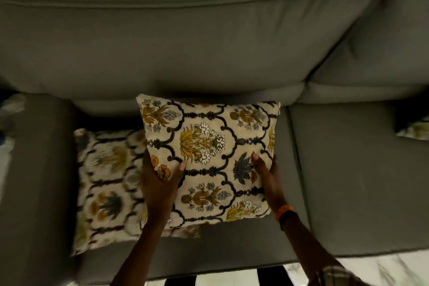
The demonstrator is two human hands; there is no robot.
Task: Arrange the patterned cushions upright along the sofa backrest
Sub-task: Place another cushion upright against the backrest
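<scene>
You're gripping the cream square cushion with the dark lattice and yellow flower print [209, 158] in both hands, and it's sitting over the left seat of the grey fabric sofa [348, 169], its far edge reaching up toward the foot of the grey backrest [162, 49]. Your left hand [162, 183] is closing around the cushion's left edge, thumb lying across the printed face and the other fingers tucking out of sight behind. Your right hand [267, 174] is clamping the right edge the same way, thumb on the front beside a dark blue flower, and an orange wristband [284, 212] is showing on that wrist.

The cushion's face is turning up toward you, and I cannot tell whether its near edge is resting on the seat or being lifted clear. A second cushion in the same print [106, 181] is lying flat on the seat just to the left, pressing against the grey armrest [34, 169] at the sofa's left end, and the held cushion is overlapping its right side. Over at the right edge of the view, a corner of a third patterned cushion [415, 131] is peeking in on the next seat, well apart from the one you're holding.
</scene>
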